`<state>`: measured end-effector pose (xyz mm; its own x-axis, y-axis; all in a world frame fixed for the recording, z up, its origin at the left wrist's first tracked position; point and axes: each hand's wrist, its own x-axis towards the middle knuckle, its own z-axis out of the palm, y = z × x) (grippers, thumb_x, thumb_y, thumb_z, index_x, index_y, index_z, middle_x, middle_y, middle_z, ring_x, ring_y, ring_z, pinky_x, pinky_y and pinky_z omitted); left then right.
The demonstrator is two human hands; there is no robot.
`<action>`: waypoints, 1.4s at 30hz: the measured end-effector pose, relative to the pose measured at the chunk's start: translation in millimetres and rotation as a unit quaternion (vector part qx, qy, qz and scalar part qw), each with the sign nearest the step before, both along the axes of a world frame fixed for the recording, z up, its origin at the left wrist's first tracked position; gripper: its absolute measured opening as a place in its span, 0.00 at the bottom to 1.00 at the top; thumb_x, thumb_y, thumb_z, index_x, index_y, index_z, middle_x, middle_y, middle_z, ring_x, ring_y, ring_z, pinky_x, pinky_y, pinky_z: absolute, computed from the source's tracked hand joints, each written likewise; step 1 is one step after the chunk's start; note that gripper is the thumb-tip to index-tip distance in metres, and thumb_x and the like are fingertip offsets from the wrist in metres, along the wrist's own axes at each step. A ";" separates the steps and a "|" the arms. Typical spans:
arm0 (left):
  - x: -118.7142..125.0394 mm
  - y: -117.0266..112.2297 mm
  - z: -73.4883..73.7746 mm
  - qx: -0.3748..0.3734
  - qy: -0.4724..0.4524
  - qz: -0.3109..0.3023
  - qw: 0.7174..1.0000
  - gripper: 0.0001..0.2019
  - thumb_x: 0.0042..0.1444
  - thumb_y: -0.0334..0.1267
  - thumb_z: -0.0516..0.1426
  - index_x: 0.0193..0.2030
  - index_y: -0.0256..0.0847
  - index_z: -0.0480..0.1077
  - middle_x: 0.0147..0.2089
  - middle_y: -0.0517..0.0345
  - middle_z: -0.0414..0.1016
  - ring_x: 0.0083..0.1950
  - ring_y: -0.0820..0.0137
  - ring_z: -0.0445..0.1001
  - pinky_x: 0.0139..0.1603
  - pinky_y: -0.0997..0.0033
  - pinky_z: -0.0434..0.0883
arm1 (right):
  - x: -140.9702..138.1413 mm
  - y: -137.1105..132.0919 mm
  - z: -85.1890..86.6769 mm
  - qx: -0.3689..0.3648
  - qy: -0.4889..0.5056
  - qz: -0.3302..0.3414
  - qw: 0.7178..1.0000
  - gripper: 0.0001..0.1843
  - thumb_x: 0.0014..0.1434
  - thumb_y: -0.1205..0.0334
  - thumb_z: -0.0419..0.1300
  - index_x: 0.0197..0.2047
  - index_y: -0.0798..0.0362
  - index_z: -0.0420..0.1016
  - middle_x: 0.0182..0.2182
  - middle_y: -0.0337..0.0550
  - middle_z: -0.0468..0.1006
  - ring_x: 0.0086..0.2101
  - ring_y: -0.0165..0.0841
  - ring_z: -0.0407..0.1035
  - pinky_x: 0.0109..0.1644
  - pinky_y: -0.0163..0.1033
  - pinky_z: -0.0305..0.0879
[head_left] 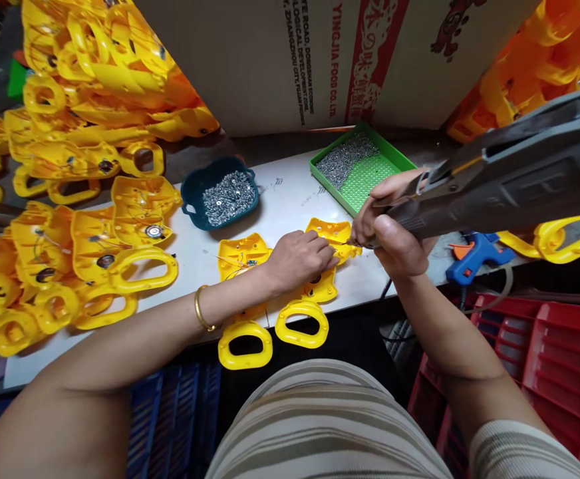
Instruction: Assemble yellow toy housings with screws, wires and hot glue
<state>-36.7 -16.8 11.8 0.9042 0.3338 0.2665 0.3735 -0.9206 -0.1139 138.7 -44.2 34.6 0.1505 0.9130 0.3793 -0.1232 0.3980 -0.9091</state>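
My right hand (394, 229) is wrapped round the front end of a dark grey electric screwdriver (499, 166), whose body runs off to the upper right. Its thin tip is over a yellow plastic shell half (330, 231) with a handle loop (302, 324) at the near table edge. Bent over that same shell, my left hand (302, 261) has its fingers curled down on it and covers its middle. Just left lies a second open yellow shell (243, 256) with wires and a small circuit board inside; my left wrist crosses over it.
A dark teal basket (190, 193) and a green tray (394, 156) hold small metal screws. Yellow shells (140, 206) are piled at left. A cardboard box (270, 73) stands behind. At right are a blue glue gun (479, 258) and red crates (564, 352).
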 end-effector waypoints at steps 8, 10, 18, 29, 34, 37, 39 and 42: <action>2.1 -4.5 12.3 -0.075 -0.079 0.056 0.993 0.15 0.65 0.47 0.53 0.47 0.39 0.74 0.42 0.51 0.78 0.41 0.64 0.66 0.36 0.66 0.62 | -7.2 -6.7 23.7 0.079 0.093 -0.025 0.992 0.12 0.52 0.53 0.65 0.38 0.43 0.69 0.17 0.30 0.61 0.14 0.28 0.56 0.17 0.39 0.58; 2.5 -5.8 13.4 -0.089 -0.089 0.047 0.991 0.14 0.66 0.46 0.53 0.46 0.41 0.75 0.40 0.53 0.78 0.41 0.64 0.65 0.35 0.66 0.60 | -7.8 -7.4 23.5 0.096 0.108 -0.010 0.989 0.12 0.52 0.54 0.65 0.39 0.44 0.70 0.17 0.30 0.61 0.13 0.28 0.56 0.17 0.39 0.58; -0.8 -9.7 5.4 -0.269 -0.158 0.059 0.948 0.09 0.63 0.41 0.58 0.38 0.42 0.79 0.32 0.56 0.79 0.36 0.69 0.65 0.36 0.69 0.64 | -11.2 -11.3 26.4 0.103 0.119 0.013 0.987 0.12 0.53 0.53 0.65 0.39 0.45 0.69 0.17 0.30 0.61 0.12 0.27 0.55 0.15 0.38 0.56; -3.1 -15.5 3.1 -0.309 -0.178 0.112 0.927 0.07 0.59 0.42 0.62 0.43 0.47 0.80 0.45 0.55 0.80 0.49 0.63 0.65 0.48 0.59 0.64 | -12.4 -14.1 32.2 0.091 0.106 0.025 0.990 0.11 0.54 0.53 0.64 0.39 0.43 0.68 0.16 0.29 0.61 0.12 0.28 0.54 0.17 0.38 0.56; -12.2 -10.2 3.5 -0.195 -0.128 0.117 0.965 0.16 0.58 0.49 0.61 0.50 0.46 0.77 0.51 0.51 0.77 0.51 0.58 0.65 0.46 0.57 0.60 | -7.8 -15.2 34.3 0.101 0.111 0.006 0.989 0.10 0.54 0.55 0.64 0.39 0.45 0.71 0.16 0.30 0.59 0.13 0.27 0.54 0.14 0.37 0.55; -16.2 -7.0 4.3 -0.157 -0.103 0.099 0.977 0.14 0.60 0.46 0.60 0.50 0.45 0.76 0.51 0.51 0.78 0.52 0.57 0.65 0.47 0.56 0.58 | -4.7 -13.0 35.6 0.115 0.119 -0.009 0.986 0.09 0.53 0.54 0.64 0.37 0.45 0.71 0.15 0.29 0.58 0.12 0.27 0.52 0.13 0.36 0.54; -14.6 -5.4 4.4 -0.148 -0.085 0.083 0.982 0.12 0.62 0.44 0.58 0.50 0.44 0.75 0.51 0.52 0.78 0.53 0.57 0.65 0.48 0.55 0.57 | -3.1 -11.4 35.6 0.105 0.119 -0.030 0.987 0.10 0.52 0.52 0.65 0.36 0.44 0.70 0.16 0.30 0.59 0.12 0.27 0.52 0.12 0.36 0.53; -7.6 -3.0 2.8 -0.146 -0.057 0.064 0.986 0.10 0.64 0.41 0.57 0.49 0.44 0.74 0.49 0.54 0.80 0.54 0.58 0.66 0.49 0.54 0.55 | -1.5 -10.2 33.9 0.086 0.110 -0.046 0.989 0.11 0.50 0.51 0.66 0.35 0.44 0.71 0.16 0.30 0.59 0.12 0.28 0.53 0.12 0.38 0.53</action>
